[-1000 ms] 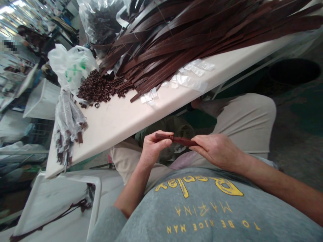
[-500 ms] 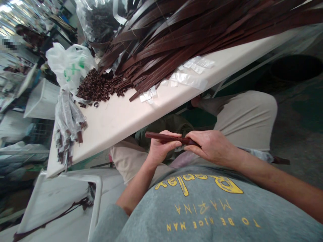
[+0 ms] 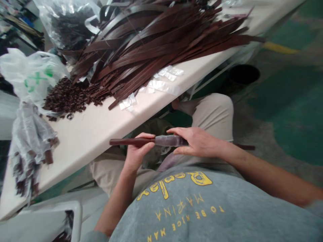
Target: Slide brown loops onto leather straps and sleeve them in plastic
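A slim, dark brown folded leather strap (image 3: 121,142) lies level above my lap, its bare end pointing left. Its right half is wrapped in a clear plastic sleeve (image 3: 165,140). My left hand (image 3: 137,153) pinches the brown part between thumb and fingers, beside the sleeve's edge. Around the wrapped right end is my right hand (image 3: 199,141), with thumb below and fingers above; the strap's tip is hidden in the palm.
On the white table (image 3: 83,134) lie a large heap of brown straps (image 3: 151,50), a pile of small brown loops (image 3: 67,97), plastic-sleeved straps (image 3: 32,148) and small clear packets (image 3: 164,80). A white plastic bag (image 3: 32,72) stands at left. A dark bin (image 3: 243,75) sits on the floor.
My right hand has slid away from the left along the strap, and the plastic-wrapped part now shows between them. The whole view has shifted, with the table's contents further left.
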Demonstrator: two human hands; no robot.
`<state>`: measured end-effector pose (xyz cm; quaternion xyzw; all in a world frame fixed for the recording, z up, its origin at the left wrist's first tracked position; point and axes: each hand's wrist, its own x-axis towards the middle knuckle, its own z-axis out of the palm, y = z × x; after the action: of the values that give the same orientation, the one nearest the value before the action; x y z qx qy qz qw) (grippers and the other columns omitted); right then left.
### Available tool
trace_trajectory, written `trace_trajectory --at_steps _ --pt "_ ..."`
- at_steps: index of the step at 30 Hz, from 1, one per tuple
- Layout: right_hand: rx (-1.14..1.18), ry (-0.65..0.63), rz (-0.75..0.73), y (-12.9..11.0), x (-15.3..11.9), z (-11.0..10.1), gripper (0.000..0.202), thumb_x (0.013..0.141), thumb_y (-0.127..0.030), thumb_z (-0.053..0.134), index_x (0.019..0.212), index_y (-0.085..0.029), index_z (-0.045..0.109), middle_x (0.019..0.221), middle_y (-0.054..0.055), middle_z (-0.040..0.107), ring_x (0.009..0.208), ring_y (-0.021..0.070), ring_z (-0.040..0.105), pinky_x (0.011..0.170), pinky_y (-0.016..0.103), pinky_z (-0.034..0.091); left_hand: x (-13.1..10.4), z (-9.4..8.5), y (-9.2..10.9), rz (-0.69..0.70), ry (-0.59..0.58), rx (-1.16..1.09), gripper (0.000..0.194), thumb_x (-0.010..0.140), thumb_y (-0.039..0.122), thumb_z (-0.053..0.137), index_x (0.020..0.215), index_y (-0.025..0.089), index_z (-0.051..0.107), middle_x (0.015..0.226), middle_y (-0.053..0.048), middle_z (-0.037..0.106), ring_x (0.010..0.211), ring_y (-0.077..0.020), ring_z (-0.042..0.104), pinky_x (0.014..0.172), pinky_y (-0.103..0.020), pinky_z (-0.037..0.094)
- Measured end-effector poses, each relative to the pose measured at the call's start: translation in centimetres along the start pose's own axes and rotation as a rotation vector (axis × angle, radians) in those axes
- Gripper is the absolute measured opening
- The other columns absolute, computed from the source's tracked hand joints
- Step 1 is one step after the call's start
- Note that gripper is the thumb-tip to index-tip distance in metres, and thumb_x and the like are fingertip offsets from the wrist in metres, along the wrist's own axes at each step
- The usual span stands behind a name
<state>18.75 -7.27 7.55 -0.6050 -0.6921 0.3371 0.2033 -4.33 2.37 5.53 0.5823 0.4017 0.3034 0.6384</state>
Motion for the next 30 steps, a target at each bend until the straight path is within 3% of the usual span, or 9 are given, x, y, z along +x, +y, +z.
trace_trajectory --at_steps 3,6,8,11,14,18,23,27,30 --pt "0.018 0.004 0.105 0.9 -1.6 -1.1 0.067 0.080 -0.040 0.077 0.138 -0.018 0.052 0.120 0.013 0.071 0.102 0.0271 0.069 0.084 0.037 0.052 0.2 -1.6 -0.5 -0.015 0.103 -0.116 0.029 0.060 0.029 0.089 0.086 0.023 0.076 0.083 0.000 0.072 0.072 -0.0112 0.062 0.069 -0.020 0.051" --pt "0.152 0.291 -0.040 1.2 -3.4 0.0 0.051 0.083 -0.038 0.073 0.127 -0.016 0.059 0.124 0.014 0.068 0.113 0.0266 0.064 0.096 0.041 0.051 0.1 -2.2 -1.1 -0.081 0.164 -0.213 0.032 0.057 0.031 0.090 0.084 0.022 0.076 0.076 0.001 0.071 0.066 -0.0096 0.062 0.064 -0.017 0.052" --pt "0.385 0.418 -0.110 0.9 -4.4 1.6 0.029 0.086 -0.039 0.068 0.105 -0.017 0.068 0.114 0.012 0.071 0.109 0.0229 0.064 0.098 0.040 0.050 -0.2 -2.2 -1.4 -0.131 0.214 -0.236 0.034 0.055 0.032 0.091 0.083 0.021 0.075 0.074 0.001 0.071 0.063 -0.0092 0.063 0.062 -0.017 0.053" --pt "0.926 0.241 0.125 0.5 -5.6 4.5 0.033 0.084 -0.050 0.069 0.079 -0.017 0.068 0.083 0.006 0.072 0.078 0.0171 0.068 0.077 0.033 0.057 -0.7 -1.9 -1.9 -0.207 0.276 -0.262 0.037 0.052 0.032 0.092 0.082 0.019 0.075 0.072 0.001 0.070 0.061 -0.0082 0.062 0.061 -0.016 0.055" --pt "1.203 0.188 0.374 0.9 -6.2 6.7 0.045 0.088 -0.061 0.059 0.090 -0.016 0.066 0.082 0.008 0.073 0.064 0.0158 0.067 0.055 0.027 0.055 -1.2 -1.9 -2.5 -0.258 0.289 -0.278 0.040 0.052 0.033 0.093 0.083 0.017 0.074 0.068 0.001 0.069 0.058 -0.0075 0.062 0.058 -0.014 0.054" --pt "1.309 0.456 0.489 2.8 -6.6 7.5 0.046 0.094 -0.062 0.044 0.099 -0.020 0.061 0.086 0.007 0.071 0.065 0.0149 0.067 0.054 0.025 0.055 -1.9 -2.2 -2.7 -0.285 0.296 -0.284 0.041 0.053 0.032 0.093 0.085 0.016 0.074 0.068 0.000 0.069 0.057 -0.0074 0.062 0.056 -0.014 0.053" --pt "1.351 0.754 0.529 5.3 -6.4 5.2 0.036 0.093 -0.057 0.048 0.101 -0.025 0.064 0.078 0.001 0.068 0.057 0.0137 0.059 0.050 0.024 0.052 -1.6 -3.1 -2.4 -0.259 0.321 -0.386 0.039 0.053 0.031 0.093 0.084 0.016 0.075 0.070 0.000 0.070 0.058 -0.0071 0.061 0.057 -0.014 0.054" --pt "1.331 0.752 0.456 4.7 -5.5 3.7 0.032 0.089 -0.056 0.055 0.099 -0.029 0.068 0.083 0.001 0.070 0.061 0.0145 0.061 0.058 0.029 0.058 -2.3 -1.8 -2.2 -0.209 0.319 -0.456 0.045 0.060 0.037 0.091 0.097 0.018 0.076 0.083 -0.003 0.075 0.067 -0.0088 0.066 0.063 -0.014 0.055" --pt "1.297 0.633 0.440 4.4 -5.9 4.7 0.026 0.088 -0.055 0.059 0.099 -0.035 0.071 0.093 0.002 0.073 0.073 0.0202 0.068 0.067 0.040 0.061 -4.5 1.0 -1.5 -0.183 0.093 -0.349 0.034 0.064 0.042 0.088 0.085 0.018 0.078 0.081 -0.006 0.077 0.073 -0.0178 0.071 0.065 -0.025 0.059"
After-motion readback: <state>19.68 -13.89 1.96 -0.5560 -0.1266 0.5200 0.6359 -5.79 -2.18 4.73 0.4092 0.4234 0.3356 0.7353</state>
